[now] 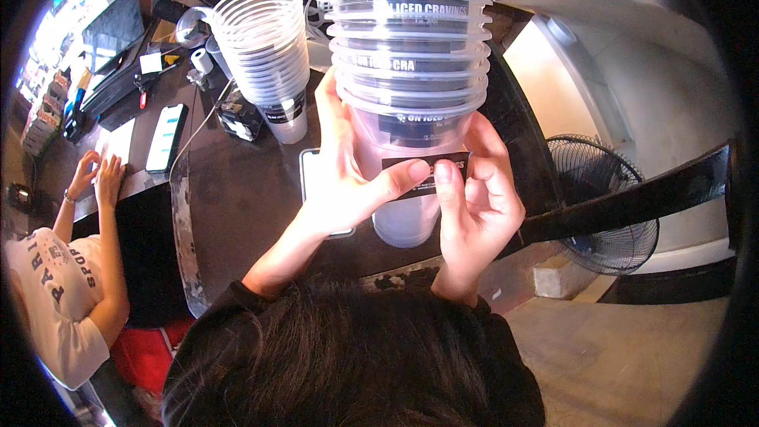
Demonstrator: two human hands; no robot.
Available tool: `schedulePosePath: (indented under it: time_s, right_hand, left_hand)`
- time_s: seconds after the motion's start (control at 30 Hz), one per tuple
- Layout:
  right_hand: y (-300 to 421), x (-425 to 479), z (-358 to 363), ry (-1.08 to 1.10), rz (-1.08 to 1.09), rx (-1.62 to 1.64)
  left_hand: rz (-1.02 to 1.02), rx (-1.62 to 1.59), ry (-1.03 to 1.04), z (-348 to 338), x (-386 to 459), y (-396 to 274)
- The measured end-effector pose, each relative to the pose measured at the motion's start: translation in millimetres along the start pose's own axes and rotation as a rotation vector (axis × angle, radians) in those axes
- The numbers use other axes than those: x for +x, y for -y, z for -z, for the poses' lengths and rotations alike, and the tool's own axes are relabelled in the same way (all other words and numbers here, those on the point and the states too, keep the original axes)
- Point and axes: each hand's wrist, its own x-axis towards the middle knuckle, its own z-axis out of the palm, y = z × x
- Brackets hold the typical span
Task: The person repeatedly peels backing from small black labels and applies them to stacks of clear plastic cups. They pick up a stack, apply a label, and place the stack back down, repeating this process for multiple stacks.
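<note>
A tall stack of nested clear plastic cups (409, 89) stands upright before me, its top cut off by the picture's edge. Around its left side wraps my left hand (347, 190), the thumb lying across a black label (426, 188) on the lowest cup. My right hand (483, 204) is at the right side, its thumb pressing the label beside the left thumb. The label's right end stands slightly off the cup near my curled right index finger. Other fingers are partly hidden behind the stack. Similar black labels with white writing show on the cups above.
Another stack of plastic cups (261, 47) stands left on the dark table (237, 201). A phone (309, 169) lies partly behind my left hand; another phone (166, 136) is farther left. A co-worker's hands (101, 175) rest at the far left. A fan (611, 237) stands right.
</note>
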Motion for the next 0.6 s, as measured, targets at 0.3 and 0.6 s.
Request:
schedulePosePath:
  time_s: [0.3, 0.6]
  right_hand:
    - [-1.1, 12.9, 12.2, 0.011, 0.001, -0.357]
    - [-8.9, 5.3, 3.0, 0.225, -0.45, 0.575]
  left_hand:
    - [-0.12, 0.007, -0.042, -6.1, -4.7, -1.4]
    - [-0.056, -0.071, 0.215, 4.5, -2.5, 1.8]
